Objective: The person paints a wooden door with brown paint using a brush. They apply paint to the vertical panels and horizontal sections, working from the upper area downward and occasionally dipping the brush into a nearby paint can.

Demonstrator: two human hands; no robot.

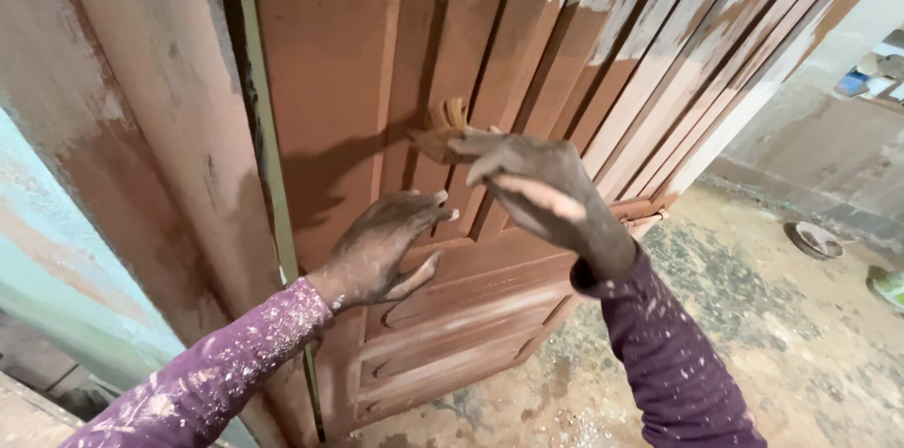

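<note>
One brush [443, 123] is gripped by the right hand [527, 184]; the left hand [386, 241], fingers loose, touches one door [330, 81].

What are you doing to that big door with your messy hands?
A person in purple paint-speckled sleeves is working on a reddish-brown wooden door that leans with several other doors. The right hand, smeared dark brown, holds a small brush or wad of fibres against a groove in the door. The left hand, just as stained, rests flat on the panel below. The upper parts of the doors show pale patches. Two dishes sit on the dusty floor to the right.
</note>
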